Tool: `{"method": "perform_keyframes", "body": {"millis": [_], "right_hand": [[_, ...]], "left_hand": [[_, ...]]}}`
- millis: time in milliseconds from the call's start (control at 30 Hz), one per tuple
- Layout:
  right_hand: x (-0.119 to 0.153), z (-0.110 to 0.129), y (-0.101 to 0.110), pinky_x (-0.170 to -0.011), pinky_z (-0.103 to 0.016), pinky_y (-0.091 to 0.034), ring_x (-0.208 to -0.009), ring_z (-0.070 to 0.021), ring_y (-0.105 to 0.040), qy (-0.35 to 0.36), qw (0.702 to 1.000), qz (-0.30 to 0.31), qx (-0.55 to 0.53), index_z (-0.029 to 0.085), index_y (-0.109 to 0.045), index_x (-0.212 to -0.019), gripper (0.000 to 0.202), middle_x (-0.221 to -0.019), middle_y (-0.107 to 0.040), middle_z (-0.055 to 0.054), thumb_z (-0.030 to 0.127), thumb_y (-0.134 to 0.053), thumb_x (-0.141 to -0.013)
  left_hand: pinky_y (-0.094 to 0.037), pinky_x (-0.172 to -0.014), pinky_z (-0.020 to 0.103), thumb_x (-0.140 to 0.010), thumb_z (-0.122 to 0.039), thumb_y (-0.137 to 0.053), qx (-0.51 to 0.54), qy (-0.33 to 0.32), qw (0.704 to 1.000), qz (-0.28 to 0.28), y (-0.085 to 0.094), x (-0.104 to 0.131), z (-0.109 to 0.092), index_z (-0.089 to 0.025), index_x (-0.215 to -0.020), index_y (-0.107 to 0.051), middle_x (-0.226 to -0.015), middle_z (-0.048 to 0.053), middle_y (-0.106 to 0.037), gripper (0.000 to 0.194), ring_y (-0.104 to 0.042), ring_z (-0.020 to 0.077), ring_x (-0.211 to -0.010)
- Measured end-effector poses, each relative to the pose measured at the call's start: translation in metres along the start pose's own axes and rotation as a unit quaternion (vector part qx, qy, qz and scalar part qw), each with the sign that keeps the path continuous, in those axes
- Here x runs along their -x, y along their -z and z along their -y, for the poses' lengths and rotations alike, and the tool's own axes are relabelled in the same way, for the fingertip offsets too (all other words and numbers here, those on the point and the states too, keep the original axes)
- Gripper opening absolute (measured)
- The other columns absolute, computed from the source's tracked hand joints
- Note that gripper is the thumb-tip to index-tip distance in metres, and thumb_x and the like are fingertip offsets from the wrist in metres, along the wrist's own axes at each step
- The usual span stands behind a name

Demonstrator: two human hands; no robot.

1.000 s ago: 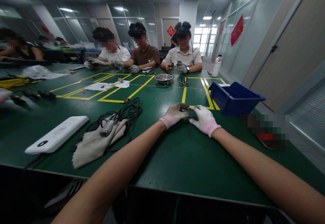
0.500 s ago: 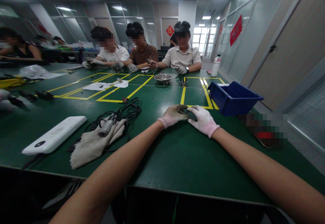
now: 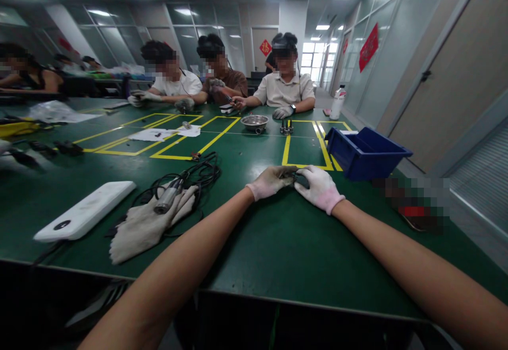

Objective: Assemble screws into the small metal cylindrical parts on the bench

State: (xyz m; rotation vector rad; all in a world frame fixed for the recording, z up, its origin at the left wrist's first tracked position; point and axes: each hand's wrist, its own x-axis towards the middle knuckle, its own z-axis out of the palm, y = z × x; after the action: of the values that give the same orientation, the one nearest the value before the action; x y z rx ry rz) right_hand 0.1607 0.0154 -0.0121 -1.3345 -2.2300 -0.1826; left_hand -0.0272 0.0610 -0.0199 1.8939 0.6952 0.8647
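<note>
My left hand [image 3: 270, 182], in a glove with a dirty grey front, is above the green table [image 3: 254, 255] with its fingers pinched. My right hand [image 3: 318, 187], in a whiter glove with a pink cuff, meets it at the fingertips. A small dark shape shows between the fingers, too hidden to name. To the left, a metal cylindrical tool [image 3: 169, 197] with a black cable [image 3: 208, 167] rests on a beige work glove [image 3: 138, 228]. A blue bin [image 3: 371, 159] stands beyond my right hand.
A white oblong device [image 3: 85, 211] lies at the left. Ahead are a steel bowl [image 3: 254, 122], small metal parts [image 3: 286, 127], white paper [image 3: 153, 135] and yellow tape lines. A bottle [image 3: 337, 102] stands farther back. Several people sit across the table. A partly blurred dark-and-red object [image 3: 415, 211] lies at the right.
My hands shift only slightly, the fingertips staying together. Across the table, the person in brown has raised a gloved hand from the tabletop to the chest.
</note>
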Motion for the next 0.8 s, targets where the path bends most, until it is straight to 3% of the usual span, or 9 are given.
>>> {"method": "perform_keyframes", "body": {"millis": [100, 233, 367, 533, 800], "right_hand": [[-0.0004, 0.0000, 0.0003, -0.083, -0.034, -0.043, -0.095, -0.0211, -0.055, -0.004, 1.000, -0.010, 0.002, 0.018, -0.059, -0.108, 0.032, -0.102, -0.058, -0.009, 0.038, -0.054, -0.083], [-0.0009, -0.0011, 0.0003, -0.082, -0.034, -0.043, -0.094, -0.0214, -0.055, -0.025, 0.999, -0.035, 0.001, 0.019, -0.059, -0.108, 0.031, -0.103, -0.058, -0.009, 0.037, -0.053, -0.083], [-0.0008, -0.0025, -0.0006, -0.082, -0.035, -0.043, -0.094, -0.0218, -0.055, -0.032, 0.999, -0.038, 0.006, 0.019, -0.060, -0.104, 0.032, -0.101, -0.058, -0.009, 0.040, -0.057, -0.081], [-0.0007, -0.0039, -0.0009, -0.081, -0.033, -0.044, -0.093, -0.0205, -0.055, -0.029, 0.999, -0.027, 0.002, 0.019, -0.059, -0.103, 0.030, -0.100, -0.057, -0.007, 0.040, -0.058, -0.081], [-0.0005, -0.0002, 0.0022, -0.081, -0.032, -0.044, -0.094, -0.0197, -0.056, -0.007, 1.000, -0.004, -0.024, 0.019, -0.054, -0.115, 0.033, -0.105, -0.057, -0.008, 0.035, -0.051, -0.086]], "left_hand": [[-0.041, -0.099, 0.036, -0.080, -0.024, -0.058, 0.003, -0.014, 1.000, -0.014, 0.0006, -0.0006, 0.0032, -0.014, -0.122, -0.056, -0.124, 0.011, -0.058, 0.043, -0.056, 0.0196, -0.111], [-0.046, -0.091, 0.033, -0.083, -0.030, -0.054, 0.005, 0.028, 0.999, -0.034, -0.0008, -0.0004, 0.0000, -0.013, -0.125, -0.053, -0.120, 0.012, -0.060, 0.046, -0.060, 0.0193, -0.104], [-0.046, -0.088, 0.030, -0.083, -0.035, -0.055, -0.028, 0.034, 0.999, -0.014, -0.0033, 0.0011, -0.0054, -0.013, -0.112, -0.063, -0.109, 0.009, -0.066, 0.037, -0.061, 0.0182, -0.098], [-0.048, -0.080, 0.028, -0.080, -0.033, -0.058, -0.073, 0.050, 0.996, -0.032, -0.0059, 0.0012, -0.0021, -0.014, -0.102, -0.066, -0.097, 0.005, -0.069, 0.031, -0.063, 0.0164, -0.087], [-0.048, -0.083, 0.027, -0.080, -0.023, -0.058, -0.066, 0.068, 0.989, -0.110, -0.0056, -0.0035, 0.0005, -0.014, -0.106, -0.062, -0.102, 0.006, -0.068, 0.028, -0.063, 0.0140, -0.090]]}}
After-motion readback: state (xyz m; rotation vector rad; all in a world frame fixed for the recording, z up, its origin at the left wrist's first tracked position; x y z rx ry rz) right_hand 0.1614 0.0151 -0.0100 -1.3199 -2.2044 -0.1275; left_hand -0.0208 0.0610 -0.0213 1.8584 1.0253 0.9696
